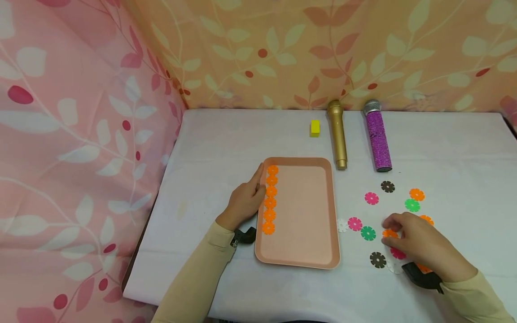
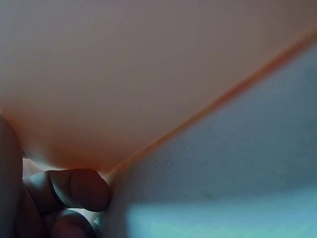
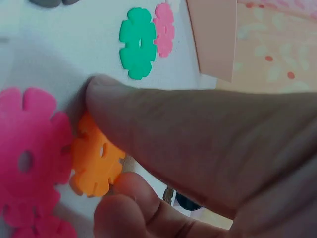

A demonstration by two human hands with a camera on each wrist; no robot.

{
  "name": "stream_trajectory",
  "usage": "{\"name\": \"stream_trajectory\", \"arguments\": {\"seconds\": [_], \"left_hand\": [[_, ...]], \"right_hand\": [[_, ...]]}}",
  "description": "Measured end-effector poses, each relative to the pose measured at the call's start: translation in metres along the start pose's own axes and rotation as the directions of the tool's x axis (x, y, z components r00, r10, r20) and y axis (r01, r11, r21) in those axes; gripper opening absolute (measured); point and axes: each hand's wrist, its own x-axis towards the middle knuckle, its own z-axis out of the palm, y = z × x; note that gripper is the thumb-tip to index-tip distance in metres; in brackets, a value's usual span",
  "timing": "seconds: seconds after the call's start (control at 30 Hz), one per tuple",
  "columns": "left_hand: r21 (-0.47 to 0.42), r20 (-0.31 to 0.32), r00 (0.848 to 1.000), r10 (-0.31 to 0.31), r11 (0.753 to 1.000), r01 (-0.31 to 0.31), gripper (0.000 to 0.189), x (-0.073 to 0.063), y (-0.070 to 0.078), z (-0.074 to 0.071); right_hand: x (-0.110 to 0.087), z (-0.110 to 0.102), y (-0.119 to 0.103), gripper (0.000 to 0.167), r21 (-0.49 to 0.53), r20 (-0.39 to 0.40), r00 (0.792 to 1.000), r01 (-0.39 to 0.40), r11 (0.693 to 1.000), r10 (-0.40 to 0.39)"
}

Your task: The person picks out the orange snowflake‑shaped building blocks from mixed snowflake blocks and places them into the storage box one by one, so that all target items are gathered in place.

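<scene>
My left hand (image 1: 245,199) holds the left rim of a peach rectangular tray (image 1: 303,211), its index finger stretched along the edge. Curled fingers (image 2: 81,191) of that hand lie against the tray's side in the left wrist view. A column of several orange flower-shaped discs (image 1: 270,203) runs down the tray's left side. Over the scattered discs to the right, my right hand (image 1: 422,242) pinches an orange flower-shaped disc (image 3: 96,158) between thumb and fingers, close to the table. A pink disc (image 3: 27,153) lies right beside it; a green one (image 3: 137,43) is beyond the thumb.
Pink, black, white, green and orange discs lie around the right hand, including a black disc (image 1: 378,259) and a green disc (image 1: 368,233). Behind stand a yellow block (image 1: 314,128), a gold microphone (image 1: 337,137) and a purple glittery microphone (image 1: 378,139), both lying down. Floral cloth (image 1: 258,54) hangs behind.
</scene>
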Motion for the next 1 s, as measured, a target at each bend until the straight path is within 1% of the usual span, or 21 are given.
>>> {"name": "stream_trajectory", "arguments": {"seconds": [0.23,0.33,0.43,0.67,0.83,1.0], "left_hand": [[0.01,-0.003,1.0,0.002,1.0,-0.002,0.066,0.001,-0.001,0.0],[0.013,-0.005,1.0,0.005,1.0,-0.005,0.066,0.001,0.0,0.0],[0.015,-0.006,1.0,0.006,1.0,-0.006,0.067,0.001,-0.001,0.0],[0.012,-0.005,1.0,0.008,1.0,-0.008,0.067,0.001,-0.001,0.001],[0.009,-0.008,1.0,0.01,1.0,-0.01,0.066,0.001,-0.001,0.001],[0.002,-0.011,1.0,0.011,1.0,-0.011,0.066,0.001,-0.001,0.001]], "right_hand": [[0.0,-0.002,-0.001,0.035,0.014,-0.008,0.999,-0.035,0.999,0.036],[0.0,-0.002,-0.002,0.034,0.024,-0.018,0.999,-0.036,0.999,0.036],[-0.001,-0.002,-0.001,0.03,0.025,-0.031,0.999,-0.021,0.999,0.022],[-0.004,-0.003,-0.004,0.008,0.032,-0.042,0.999,0.019,0.999,-0.018],[-0.005,-0.002,-0.013,0.005,0.045,-0.047,0.999,0.024,0.999,-0.022],[-0.001,-0.001,-0.023,0.006,0.053,-0.088,0.996,0.039,0.998,-0.035]]}}
